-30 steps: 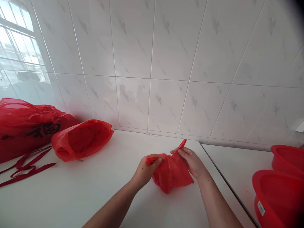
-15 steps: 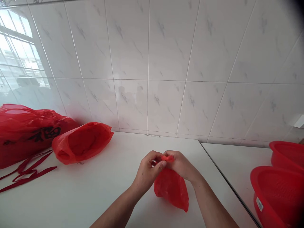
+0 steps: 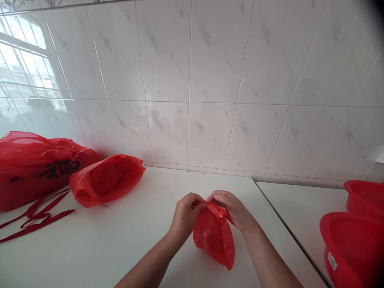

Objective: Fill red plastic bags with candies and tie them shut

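Red plastic bag [image 3: 213,240] hangs from our left hand [image 3: 186,214] and right hand [image 3: 232,210] because the fingers [image 3: 220,197] of both pinch its top edge tight.

Only the person's two arms show, entering from the lower edge of the head camera's view. The left forearm [image 3: 145,266] and the right forearm [image 3: 272,258] are bare all the way from the frame edge to the wrist, and each tapers smoothly toward a slim wrist. The left hand [image 3: 186,216] and the right hand [image 3: 232,210] are bare too, with soft, rounded knuckles. The fingers [image 3: 223,198] are fairly slender, and their nails look short and unpainted, though they are too small in view to make out in detail.
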`<control>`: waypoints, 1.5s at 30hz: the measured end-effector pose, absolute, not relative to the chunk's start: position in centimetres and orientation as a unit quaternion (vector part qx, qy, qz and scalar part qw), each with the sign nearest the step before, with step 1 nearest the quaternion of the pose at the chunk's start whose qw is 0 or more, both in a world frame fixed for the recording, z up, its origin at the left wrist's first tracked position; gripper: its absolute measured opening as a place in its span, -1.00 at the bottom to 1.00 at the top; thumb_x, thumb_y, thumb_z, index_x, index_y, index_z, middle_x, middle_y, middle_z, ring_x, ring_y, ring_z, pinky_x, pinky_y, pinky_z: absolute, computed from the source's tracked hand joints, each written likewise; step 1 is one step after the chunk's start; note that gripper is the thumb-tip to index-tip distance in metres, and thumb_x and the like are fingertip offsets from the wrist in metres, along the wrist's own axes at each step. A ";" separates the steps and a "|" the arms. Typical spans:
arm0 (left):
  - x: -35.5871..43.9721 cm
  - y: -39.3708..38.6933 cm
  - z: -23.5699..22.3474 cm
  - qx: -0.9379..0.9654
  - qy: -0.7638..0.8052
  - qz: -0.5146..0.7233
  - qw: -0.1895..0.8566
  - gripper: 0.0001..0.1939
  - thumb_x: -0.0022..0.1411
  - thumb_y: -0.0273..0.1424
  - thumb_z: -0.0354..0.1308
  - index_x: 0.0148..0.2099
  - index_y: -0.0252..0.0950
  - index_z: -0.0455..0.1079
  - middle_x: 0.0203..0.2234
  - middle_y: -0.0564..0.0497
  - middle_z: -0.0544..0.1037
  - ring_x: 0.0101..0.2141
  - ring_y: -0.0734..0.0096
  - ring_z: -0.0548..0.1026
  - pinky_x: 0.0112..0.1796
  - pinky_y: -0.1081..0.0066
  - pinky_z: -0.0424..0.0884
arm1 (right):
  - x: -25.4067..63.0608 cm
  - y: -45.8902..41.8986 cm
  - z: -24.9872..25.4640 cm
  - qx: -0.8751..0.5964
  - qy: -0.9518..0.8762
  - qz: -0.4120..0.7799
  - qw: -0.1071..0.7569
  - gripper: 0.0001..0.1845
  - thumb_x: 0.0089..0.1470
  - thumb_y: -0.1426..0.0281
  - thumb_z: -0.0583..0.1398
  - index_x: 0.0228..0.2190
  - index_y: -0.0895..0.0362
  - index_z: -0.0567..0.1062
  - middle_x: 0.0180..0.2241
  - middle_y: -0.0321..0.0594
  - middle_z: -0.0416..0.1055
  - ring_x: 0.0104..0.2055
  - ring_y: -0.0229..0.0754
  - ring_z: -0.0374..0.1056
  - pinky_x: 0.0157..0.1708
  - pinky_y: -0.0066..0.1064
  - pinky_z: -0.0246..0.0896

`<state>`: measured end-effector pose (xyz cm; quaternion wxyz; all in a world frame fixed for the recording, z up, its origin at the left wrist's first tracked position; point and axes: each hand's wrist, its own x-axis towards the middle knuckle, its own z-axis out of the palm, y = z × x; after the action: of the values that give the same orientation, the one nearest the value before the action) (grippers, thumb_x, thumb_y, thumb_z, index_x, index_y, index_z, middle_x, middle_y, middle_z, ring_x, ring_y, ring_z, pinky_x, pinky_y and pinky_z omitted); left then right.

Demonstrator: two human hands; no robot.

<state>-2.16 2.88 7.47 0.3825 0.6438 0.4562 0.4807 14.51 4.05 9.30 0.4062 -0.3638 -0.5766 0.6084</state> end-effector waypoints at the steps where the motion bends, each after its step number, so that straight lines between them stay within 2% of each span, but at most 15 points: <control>1: -2.2 3.0 7.5 0.634 0.455 0.477 0.405 -0.89 0.11 -0.40 0.07 -0.44 -0.27 0.35 -0.52 0.09 0.40 -0.48 0.49 0.30 -0.47 0.50 0.25 | 14.6 4.1 9.2 -0.366 -0.577 0.609 0.403 -0.72 0.04 0.20 0.13 -0.45 0.15 0.49 -0.52 -0.27 0.36 -0.49 -0.29 0.23 -0.44 -0.43 0.12; 3: -2.4 3.2 7.5 0.620 0.455 0.474 0.429 -0.93 0.08 -0.38 0.11 -0.40 -0.27 0.36 -0.54 0.11 0.37 -0.49 0.51 0.28 -0.47 0.51 0.24 | 14.5 4.2 9.1 -0.381 -0.588 0.595 0.393 -0.72 0.01 0.18 0.19 -0.48 0.16 0.46 -0.50 -0.26 0.38 -0.48 -0.29 0.26 -0.45 -0.44 0.14; 7: -2.7 3.6 7.4 0.632 0.458 0.440 0.444 -0.83 0.08 -0.37 0.08 -0.25 -0.25 0.42 -0.44 0.07 0.44 -0.41 0.45 0.36 -0.38 0.46 0.29 | 14.1 3.8 9.1 -0.402 -0.632 0.547 0.374 -0.83 -0.03 0.27 0.22 -0.46 0.12 0.40 -0.51 -0.31 0.36 -0.47 -0.27 0.28 -0.44 -0.42 0.18; 11: -2.8 3.4 7.4 0.679 0.468 0.393 0.407 -0.85 0.08 -0.41 -0.01 -0.39 -0.26 0.39 -0.40 0.04 0.45 -0.40 0.43 0.36 -0.42 0.47 0.25 | 13.8 3.5 9.1 -0.442 -0.679 0.472 0.349 -0.96 -0.06 0.41 0.16 -0.44 0.06 0.37 -0.54 -0.38 0.29 -0.51 -0.30 0.20 -0.48 -0.43 0.14; 15: -2.6 3.2 7.3 0.702 0.501 0.376 0.340 -0.85 0.06 -0.40 -0.02 -0.53 -0.27 0.20 -0.51 0.08 0.36 -0.49 0.47 0.24 -0.51 0.49 0.11 | 13.6 3.7 8.5 -0.511 -0.693 0.381 0.336 -0.84 -0.17 0.50 0.11 -0.45 0.03 0.37 -0.53 -0.37 0.34 -0.52 -0.29 0.19 -0.53 -0.44 0.08; 18: -2.4 3.1 7.3 0.701 0.509 0.378 0.326 -0.84 0.07 -0.40 -0.03 -0.54 -0.26 0.15 -0.53 0.08 0.33 -0.49 0.46 0.23 -0.51 0.48 0.09 | 13.2 3.9 8.2 -0.546 -0.691 0.331 0.340 -0.84 -0.15 0.49 0.08 -0.48 0.01 0.40 -0.49 -0.34 0.41 -0.50 -0.25 0.24 -0.55 -0.43 0.05; 21: -2.3 3.0 7.5 0.692 0.507 0.389 0.336 -0.86 0.10 -0.37 -0.03 -0.49 -0.25 0.22 -0.50 0.07 0.35 -0.47 0.44 0.27 -0.49 0.47 0.14 | 12.7 4.0 8.1 -0.565 -0.688 0.301 0.343 -0.81 -0.09 0.45 0.04 -0.51 0.00 0.45 -0.54 -0.33 0.42 -0.53 -0.25 0.23 -0.56 -0.42 0.00; 24: -2.2 3.0 7.5 0.690 0.504 0.400 0.333 -0.88 0.11 -0.38 -0.03 -0.43 -0.25 0.29 -0.45 0.04 0.40 -0.43 0.40 0.32 -0.46 0.46 0.19 | 12.5 3.9 8.4 -0.543 -0.676 0.332 0.371 -0.74 -0.07 0.45 0.02 -0.50 0.00 0.49 -0.52 -0.33 0.43 -0.49 -0.24 0.26 -0.51 -0.41 0.05; 28: -2.2 2.9 7.2 0.719 0.486 0.406 0.287 -0.86 0.10 -0.45 -0.04 -0.44 -0.25 0.32 -0.41 0.03 0.41 -0.40 0.41 0.35 -0.40 0.44 0.23 | 13.2 4.0 8.8 -0.497 -0.631 0.449 0.392 -0.73 -0.12 0.46 0.04 -0.45 0.05 0.53 -0.44 -0.29 0.47 -0.39 -0.21 0.32 -0.40 -0.39 0.16; 32: -2.0 2.6 7.0 0.752 0.469 0.396 0.240 -0.85 0.08 -0.53 -0.07 -0.44 -0.24 0.29 -0.42 0.05 0.39 -0.44 0.44 0.32 -0.44 0.46 0.20 | 14.1 4.4 8.3 -0.481 -0.597 0.504 0.399 -0.82 -0.07 0.37 0.10 -0.52 0.12 0.50 -0.51 -0.26 0.41 -0.46 -0.26 0.26 -0.44 -0.42 0.14; 35: -1.6 2.0 7.0 0.775 0.448 0.384 0.226 -0.81 0.04 -0.59 -0.11 -0.43 -0.24 0.26 -0.47 0.05 0.39 -0.47 0.46 0.28 -0.48 0.47 0.15 | 14.3 5.2 7.2 -0.472 -0.555 0.535 0.427 -0.90 -0.14 0.40 0.16 -0.47 0.11 0.45 -0.49 -0.29 0.41 -0.47 -0.27 0.26 -0.46 -0.43 0.14; 39: -0.6 0.6 7.0 0.843 0.373 0.304 0.240 -0.80 -0.05 -0.66 -0.12 -0.53 -0.28 0.19 -0.55 0.05 0.38 -0.52 0.49 0.24 -0.53 0.47 0.10 | 14.6 6.4 5.6 -0.494 -0.506 0.528 0.470 -0.79 -0.26 0.49 0.15 -0.44 0.08 0.38 -0.62 -0.43 0.24 -0.62 -0.36 0.10 -0.60 -0.48 -0.01; 41: -0.4 0.1 7.1 0.866 0.339 0.269 0.251 -0.80 -0.06 -0.66 -0.10 -0.54 -0.28 0.21 -0.54 0.05 0.40 -0.52 0.49 0.26 -0.52 0.46 0.12 | 14.9 6.9 5.0 -0.500 -0.502 0.525 0.472 -0.76 -0.28 0.49 0.17 -0.42 0.09 0.38 -0.62 -0.44 0.23 -0.63 -0.37 0.08 -0.61 -0.48 -0.03; 43: -0.7 0.0 7.2 0.867 0.343 0.244 0.266 -0.82 -0.05 -0.63 -0.06 -0.50 -0.27 0.27 -0.54 0.05 0.41 -0.53 0.49 0.27 -0.54 0.46 0.11 | 15.5 7.2 4.5 -0.501 -0.505 0.525 0.468 -0.78 -0.25 0.43 0.21 -0.41 0.10 0.40 -0.58 -0.39 0.30 -0.59 -0.35 0.15 -0.59 -0.48 0.01; 45: -1.3 0.2 7.4 0.852 0.377 0.231 0.281 -0.74 -0.07 -0.59 0.00 -0.32 -0.21 0.38 -0.52 0.07 0.42 -0.53 0.46 0.29 -0.56 0.47 0.11 | 16.4 7.5 3.9 -0.509 -0.504 0.514 0.472 -0.81 -0.19 0.34 0.22 -0.42 0.12 0.41 -0.52 -0.35 0.35 -0.58 -0.36 0.15 -0.59 -0.50 0.00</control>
<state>-1.27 0.22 7.37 0.2809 0.8518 0.3768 0.2313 16.36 7.52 3.86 0.4722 -0.5087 -0.5038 0.5142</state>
